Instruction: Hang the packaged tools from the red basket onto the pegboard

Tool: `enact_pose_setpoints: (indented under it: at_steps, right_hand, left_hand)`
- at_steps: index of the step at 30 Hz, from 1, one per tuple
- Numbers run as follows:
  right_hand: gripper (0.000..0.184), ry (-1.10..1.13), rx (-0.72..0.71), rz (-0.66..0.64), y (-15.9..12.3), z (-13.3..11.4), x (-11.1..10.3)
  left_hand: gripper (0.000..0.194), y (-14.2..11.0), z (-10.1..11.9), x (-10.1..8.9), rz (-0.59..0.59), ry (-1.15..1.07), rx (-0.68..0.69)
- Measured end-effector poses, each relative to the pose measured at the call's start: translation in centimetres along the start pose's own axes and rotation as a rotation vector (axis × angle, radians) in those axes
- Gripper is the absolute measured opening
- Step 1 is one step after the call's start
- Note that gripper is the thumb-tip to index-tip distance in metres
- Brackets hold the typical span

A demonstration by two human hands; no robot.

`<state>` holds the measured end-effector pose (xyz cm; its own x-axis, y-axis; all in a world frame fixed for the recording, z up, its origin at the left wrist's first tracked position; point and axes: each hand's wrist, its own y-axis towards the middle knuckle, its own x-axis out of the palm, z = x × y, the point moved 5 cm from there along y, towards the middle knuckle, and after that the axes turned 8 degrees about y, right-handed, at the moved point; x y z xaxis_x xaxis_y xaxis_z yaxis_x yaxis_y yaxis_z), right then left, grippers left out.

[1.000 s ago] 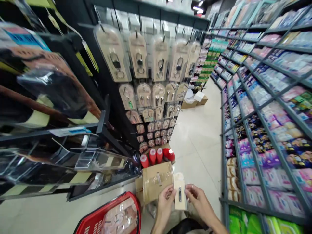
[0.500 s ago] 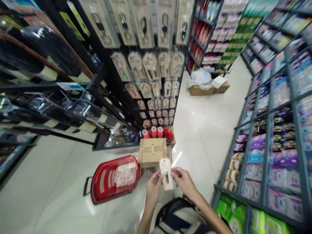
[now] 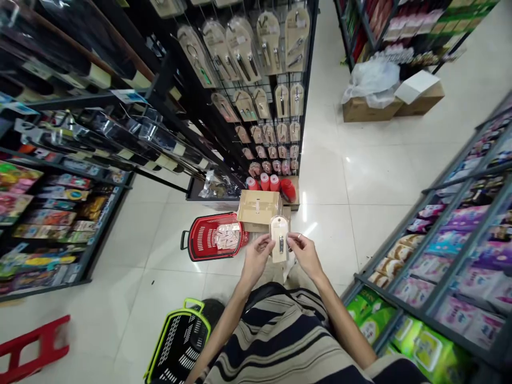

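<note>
A nail clipper pack (image 3: 281, 226), a beige card with a small metal clipper on its front, is held upright in front of me. My left hand (image 3: 256, 258) pinches its left edge between thumb and fingers. On the opposite edge, my right hand (image 3: 306, 255), with a ring on one finger, grips the card the same way. Just beyond the pack is a cardboard box (image 3: 258, 207). To the left, a red shopping basket (image 3: 204, 233) on the floor holds a pile of light-coloured packs (image 3: 228, 237). Similar carded packs (image 3: 269, 40) hang in rows on the rack ahead.
Red bottles (image 3: 287, 189) stand at the rack's foot. A black and green basket (image 3: 176, 341) is at lower left, near a red stool-like frame (image 3: 36, 344). Shelves of packaged goods (image 3: 448, 256) line the right. Cartons (image 3: 370, 109) under plastic lie farther back.
My view has tilted downward and shifted, bringing the black and green basket and my striped clothing into sight. Both hands still hold the nail clipper pack.
</note>
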<state>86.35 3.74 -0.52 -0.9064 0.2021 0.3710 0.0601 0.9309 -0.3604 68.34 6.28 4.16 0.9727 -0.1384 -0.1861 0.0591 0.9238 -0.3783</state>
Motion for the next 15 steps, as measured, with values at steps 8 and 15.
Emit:
enact_pose_setpoints:
  at_steps: [8, 15]
  right_hand:
    - [0.042, -0.007, -0.089, -0.024, 1.4, -2.9, 5.7]
    - [0.040, -0.094, -0.086, 0.016, 1.5, -0.2, 8.6]
  left_hand:
    - [0.049, 1.4, 2.5, -5.1, 0.034, -0.066, 0.062]
    - [0.050, 3.8, -1.6, -8.1, -0.043, -0.222, -0.008]
